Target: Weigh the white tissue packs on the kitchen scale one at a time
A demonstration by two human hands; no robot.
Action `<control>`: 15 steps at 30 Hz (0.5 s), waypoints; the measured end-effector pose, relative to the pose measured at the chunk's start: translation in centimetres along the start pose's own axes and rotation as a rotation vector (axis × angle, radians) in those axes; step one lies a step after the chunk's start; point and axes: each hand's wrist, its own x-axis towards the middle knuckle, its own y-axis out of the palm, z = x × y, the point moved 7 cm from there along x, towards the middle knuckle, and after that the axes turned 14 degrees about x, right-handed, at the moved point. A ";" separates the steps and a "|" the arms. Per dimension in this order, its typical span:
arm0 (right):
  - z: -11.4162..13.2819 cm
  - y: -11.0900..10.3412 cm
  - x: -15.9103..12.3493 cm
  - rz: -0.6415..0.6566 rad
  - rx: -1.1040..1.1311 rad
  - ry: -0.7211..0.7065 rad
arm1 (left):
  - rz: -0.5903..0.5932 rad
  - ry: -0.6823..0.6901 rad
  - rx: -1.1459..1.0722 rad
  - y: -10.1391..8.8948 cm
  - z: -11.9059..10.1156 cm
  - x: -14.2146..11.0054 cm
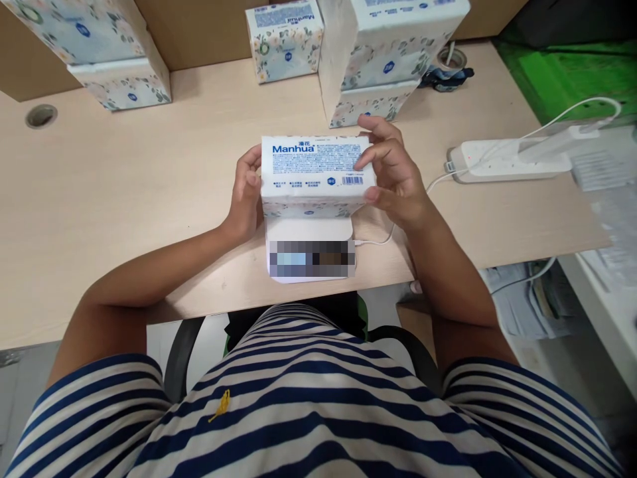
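Note:
A white pack of tissues (318,166) with blue "Manhua" print and a flower pattern is between my two hands, printed side up. My left hand (246,196) presses against its left end. At the right end, my right hand (398,176) grips the pack, thumb at the near corner and some fingers over the top face. Directly beneath is a white device (308,229), like a small digital scale, its front panel pixelated. The pack hides the device's far part, so I cannot tell whether they touch.
More tissue packs stand at the back: a stack (119,83) on the left, a single pack (286,50) in the middle and a taller stack (375,73) beside it. A white power strip (507,159) lies right, its cable (432,182) crossing the wooden desk (124,172).

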 end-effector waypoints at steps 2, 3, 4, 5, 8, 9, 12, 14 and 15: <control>-0.4 -0.1 0.1 -0.040 0.012 0.013 | 0.014 -0.001 -0.018 0.2 -0.2 0.0; -0.6 -0.1 0.2 -0.054 0.031 0.022 | 0.014 0.004 -0.021 0.2 -0.3 0.1; -0.8 0.0 0.2 -0.060 0.055 0.030 | 0.012 0.008 -0.019 0.1 -0.3 0.0; -1.0 0.1 0.3 -0.054 0.081 0.036 | 0.010 0.012 -0.015 0.1 -0.3 0.0; -1.4 0.9 0.5 0.013 0.139 0.051 | 0.004 0.007 -0.015 0.0 -0.3 -0.1; -1.5 1.1 0.5 0.034 0.155 0.060 | -0.001 0.003 -0.018 0.0 -0.3 -0.1; -2.0 1.1 0.4 0.038 0.217 0.106 | -0.035 -0.003 -0.001 -0.1 -0.4 -0.3; -2.5 0.9 0.4 0.007 0.253 0.138 | -0.051 -0.007 0.024 -0.1 -0.5 -0.5; -2.6 0.9 0.4 -0.004 0.262 0.147 | -0.055 -0.008 0.032 -0.1 -0.6 -0.5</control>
